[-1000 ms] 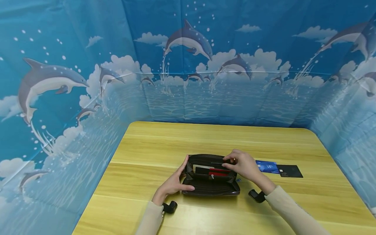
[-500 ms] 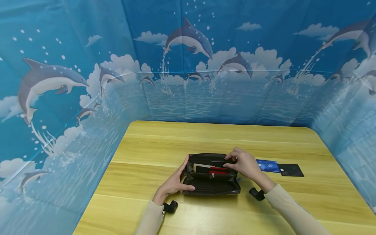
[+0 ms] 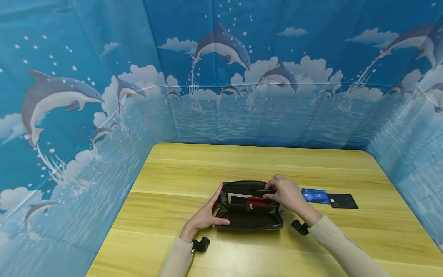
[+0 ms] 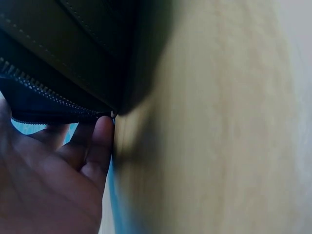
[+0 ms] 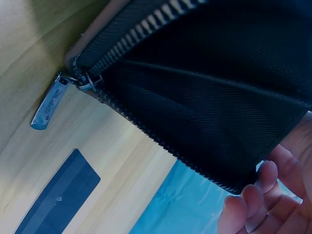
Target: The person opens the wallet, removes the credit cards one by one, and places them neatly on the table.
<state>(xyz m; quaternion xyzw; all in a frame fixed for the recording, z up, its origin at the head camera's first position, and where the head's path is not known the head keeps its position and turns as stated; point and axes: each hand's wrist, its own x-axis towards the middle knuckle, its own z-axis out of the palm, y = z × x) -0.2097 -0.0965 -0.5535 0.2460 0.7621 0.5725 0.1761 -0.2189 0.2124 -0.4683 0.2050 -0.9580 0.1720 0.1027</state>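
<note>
A dark zip-around wallet [image 3: 249, 222] lies spread open on the table. My left hand [image 3: 203, 216] grips its left end, thumb on the front flap and fingers against the back; the left wrist view shows this hand [image 4: 53, 170] at the zipped edge. Over the wallet's right rear, my right hand [image 3: 285, 193] pinches a black card [image 3: 257, 193] at the back compartment. A red card [image 3: 257, 201], another black card [image 3: 238, 200] and a pale card [image 3: 238, 195] stand in the middle section. In the right wrist view, fingers [image 5: 251, 200] show beside the zipped edge, but the pinched card is hidden.
Right of the wallet, a blue card [image 3: 315, 196] and a black card [image 3: 342, 201] lie on the wooden table [image 3: 187, 165]. A metal zip pull [image 5: 48, 105] hangs from the wallet's right end. A dolphin-print curtain [image 3: 277, 111] stands behind the table.
At the back of the wallet, the black card has gone from a thin edge to showing more of its face. My right hand has shifted slightly; the left hand stays on the wallet.
</note>
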